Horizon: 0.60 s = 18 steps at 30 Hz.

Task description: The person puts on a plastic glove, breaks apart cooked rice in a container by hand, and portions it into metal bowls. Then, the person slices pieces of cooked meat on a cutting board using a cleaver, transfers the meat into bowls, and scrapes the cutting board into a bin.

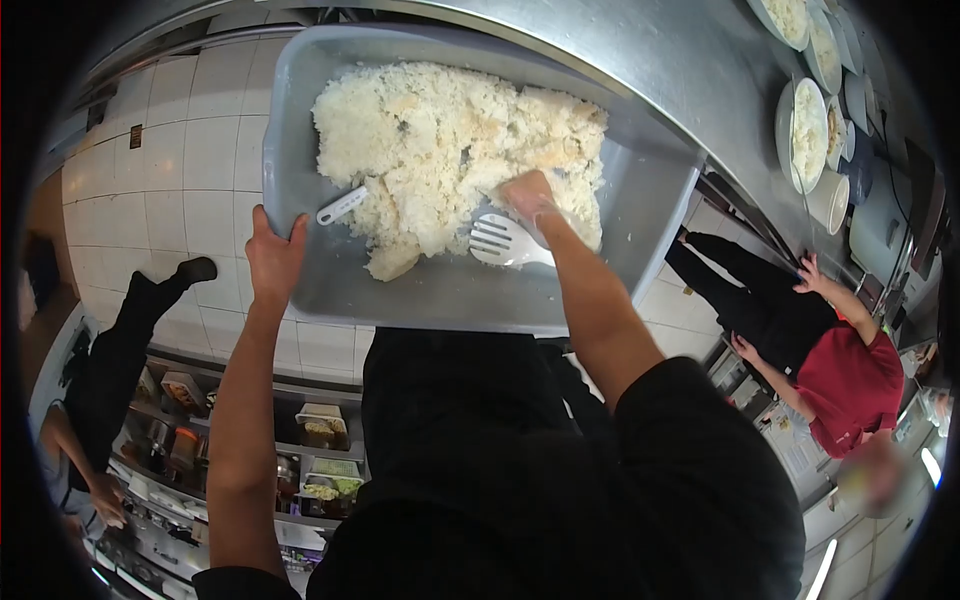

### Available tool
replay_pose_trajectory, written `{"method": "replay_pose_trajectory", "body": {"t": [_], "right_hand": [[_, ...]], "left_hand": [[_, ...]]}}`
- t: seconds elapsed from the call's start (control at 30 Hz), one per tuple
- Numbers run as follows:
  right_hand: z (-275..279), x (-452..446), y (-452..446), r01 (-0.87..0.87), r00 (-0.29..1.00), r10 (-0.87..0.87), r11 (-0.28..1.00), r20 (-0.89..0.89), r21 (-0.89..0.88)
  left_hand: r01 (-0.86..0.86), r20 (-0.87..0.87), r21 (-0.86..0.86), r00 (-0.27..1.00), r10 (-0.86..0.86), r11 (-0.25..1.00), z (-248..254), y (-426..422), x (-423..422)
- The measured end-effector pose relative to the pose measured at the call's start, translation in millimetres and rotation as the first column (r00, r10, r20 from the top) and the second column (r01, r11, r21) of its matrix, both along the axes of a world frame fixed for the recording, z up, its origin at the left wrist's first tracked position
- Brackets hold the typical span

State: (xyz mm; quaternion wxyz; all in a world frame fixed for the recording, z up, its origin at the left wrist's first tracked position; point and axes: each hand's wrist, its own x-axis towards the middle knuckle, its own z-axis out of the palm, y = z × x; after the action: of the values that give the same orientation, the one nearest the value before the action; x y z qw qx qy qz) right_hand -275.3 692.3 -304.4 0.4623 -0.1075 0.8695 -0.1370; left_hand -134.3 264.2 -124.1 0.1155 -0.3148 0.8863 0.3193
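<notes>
A large grey plastic tub (420, 303) in front of me holds a broad heap of cooked white rice (420, 150). My left hand (272, 255) grips the tub's left rim, thumb on the inside. Pushed into the right part of the rice is my right hand (528, 195), with what looks like a clear plastic glove at the wrist; its fingers are hidden. Beside that wrist lies a white slotted spatula (503, 240), partly covered by my forearm. On the left, a white utensil handle (342, 205) sticks out of the rice, its other end buried.
A steel counter (640, 60) runs along the tub's far side. Several bowls with rice (808, 135) stand on it at right. A person in a red shirt (850, 385) is at right, another in dark trousers (120, 350) at left. Shelves with food containers (322, 428) lie behind me.
</notes>
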Motion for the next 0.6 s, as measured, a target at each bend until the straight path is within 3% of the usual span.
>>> {"method": "replay_pose_trajectory", "body": {"t": [0.03, 0.2, 0.27, 0.3, 0.37, 0.47, 0.6], "right_hand": [[12, -8, -2, -0.107, 0.994, 0.105, 0.98, 0.016, 0.169], [118, -38, -16, -0.106, 0.994, 0.106, 0.943, 0.017, 0.316], [119, -34, 0, -0.148, 0.988, 0.15, 0.924, 0.021, 0.354], [93, -18, 24, -0.22, 0.974, 0.227, 0.937, 0.005, 0.271], [104, 0, 52, 0.074, 0.994, -0.057, 0.979, -0.089, 0.189], [68, 19, 136, 0.176, 0.982, -0.17, 0.982, -0.089, 0.072], [69, 38, 150, 0.182, 0.967, -0.186, 0.983, -0.176, -0.039]], "left_hand": [[-0.002, 0.034, 0.002, 0.999, 0.002, 1.0, 3, 2, -2], [0.012, 0.011, 0.007, 1.0, -0.012, 1.0, 4, 1, -2], [0.001, 0.012, -0.045, 1.0, 0.0, 0.999, 5, 5, -4], [0.003, 0.002, -0.042, 1.0, -0.003, 0.999, 2, 5, -5], [-0.018, -0.027, -0.09, 1.0, 0.015, 0.996, -4, 6, -1], [-0.055, -0.001, -0.083, 0.999, 0.055, 0.995, -5, 10, -3], [-0.031, 0.002, -0.105, 1.0, 0.031, 0.994, -2, 13, -4]]}}
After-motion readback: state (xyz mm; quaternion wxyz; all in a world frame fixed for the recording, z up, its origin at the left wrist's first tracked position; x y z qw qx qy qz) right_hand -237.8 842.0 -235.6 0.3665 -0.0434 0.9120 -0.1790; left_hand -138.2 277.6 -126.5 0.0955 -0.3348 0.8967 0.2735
